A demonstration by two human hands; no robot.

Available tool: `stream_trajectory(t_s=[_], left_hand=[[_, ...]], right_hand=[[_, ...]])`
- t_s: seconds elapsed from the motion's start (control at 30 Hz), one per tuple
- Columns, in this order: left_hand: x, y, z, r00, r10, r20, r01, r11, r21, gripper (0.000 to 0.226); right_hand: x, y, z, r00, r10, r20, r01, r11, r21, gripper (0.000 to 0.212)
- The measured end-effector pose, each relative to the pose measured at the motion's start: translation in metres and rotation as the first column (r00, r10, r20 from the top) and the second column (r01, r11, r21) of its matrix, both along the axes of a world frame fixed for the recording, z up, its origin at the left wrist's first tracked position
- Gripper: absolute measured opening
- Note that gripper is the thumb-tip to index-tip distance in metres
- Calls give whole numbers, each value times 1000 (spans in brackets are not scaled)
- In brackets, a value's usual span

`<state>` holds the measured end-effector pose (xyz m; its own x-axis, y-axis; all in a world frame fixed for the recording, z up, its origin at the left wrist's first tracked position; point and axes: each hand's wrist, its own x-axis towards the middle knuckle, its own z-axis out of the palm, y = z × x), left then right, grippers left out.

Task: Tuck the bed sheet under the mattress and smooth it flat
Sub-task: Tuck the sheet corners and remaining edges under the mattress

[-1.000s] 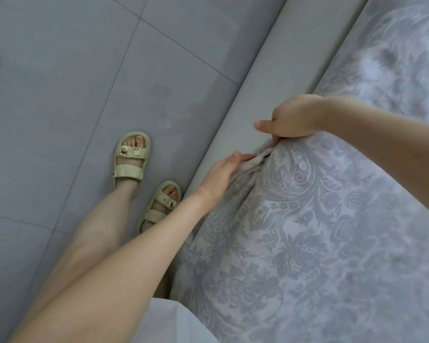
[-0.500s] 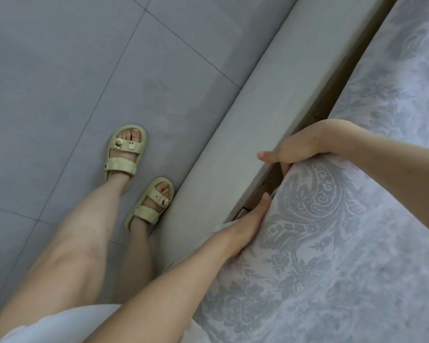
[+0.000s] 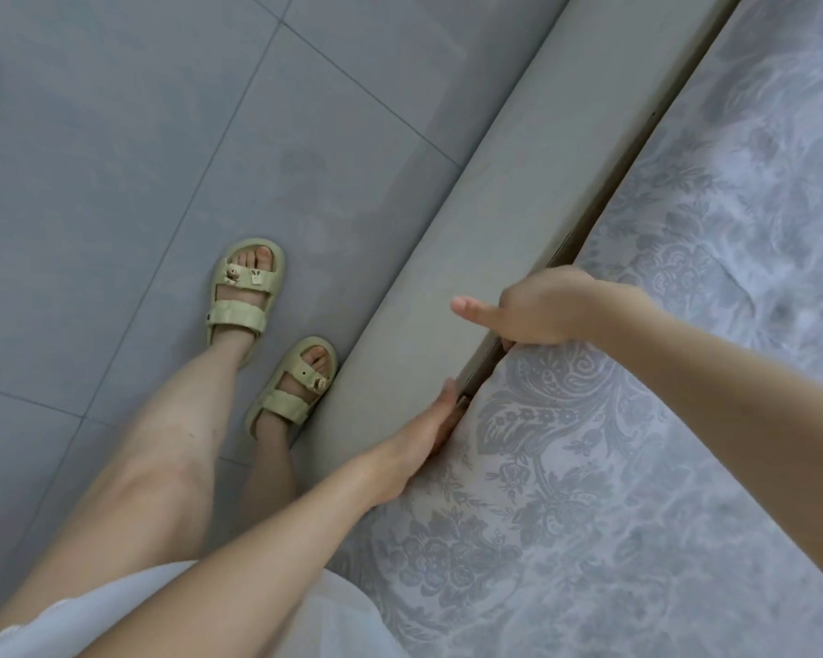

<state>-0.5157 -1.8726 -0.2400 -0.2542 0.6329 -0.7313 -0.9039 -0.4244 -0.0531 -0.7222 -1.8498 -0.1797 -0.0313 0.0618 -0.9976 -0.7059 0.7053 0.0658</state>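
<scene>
Bed sheet (image 3: 590, 467) gripped by right hand (image 3: 542, 308); left hand (image 3: 424, 434) presses it

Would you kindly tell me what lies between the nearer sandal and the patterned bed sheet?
The grey bed frame rail, then a narrow dark gap, as the head view shows.

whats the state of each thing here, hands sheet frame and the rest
left hand: fingers straight, pushed into the gap beside the bed frame
right hand: fingers curled under the sheet edge, thumb out
sheet: spread over the bed, edge down in the gap
bed frame: dark gap open along it
sandals: being worn
</scene>
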Motion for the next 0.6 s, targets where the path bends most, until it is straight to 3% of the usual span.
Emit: stream_trajectory(t_s=[0.07, 0.13, 0.27, 0.37, 0.43, 0.5, 0.53, 0.6], left_hand=[[-3, 13, 3, 998, -62, 11, 62, 996, -57, 74], [-9, 18, 3, 995, -87, 50, 91, 992, -84, 65], [-14, 13, -1, 993, -106, 45, 108, 994, -27, 65], [-7, 1, -1, 982, -169, 79, 177, 978, -110, 76], [1, -16, 0, 983, -171, 68, 182, 963, -200, 78], [13, -36, 1, 987, -159, 7, 155, 946, -286, 75], [20, -46, 2, 987, -157, -20, 141, 929, -342, 73], [34, -62, 1, 983, -173, -54, 133, 892, -433, 70]], right_hand=[[-3, 8, 10, 978, 173, -119, -190, 971, -145, 84], [0, 13, 13, 948, 285, -143, -307, 937, -166, 80], [21, 17, -17, 941, 337, -31, -338, 941, -26, 91], [37, 11, -29, 957, 284, 63, -289, 953, 96, 93], [50, 6, -27, 977, 205, 54, -210, 973, 93, 91], [63, 6, -17, 999, 13, -52, -17, 998, -63, 86], [69, 9, -9, 981, -155, -118, 128, 970, -208, 84], [80, 22, 8, 855, -476, -206, 294, 772, -564, 73]])
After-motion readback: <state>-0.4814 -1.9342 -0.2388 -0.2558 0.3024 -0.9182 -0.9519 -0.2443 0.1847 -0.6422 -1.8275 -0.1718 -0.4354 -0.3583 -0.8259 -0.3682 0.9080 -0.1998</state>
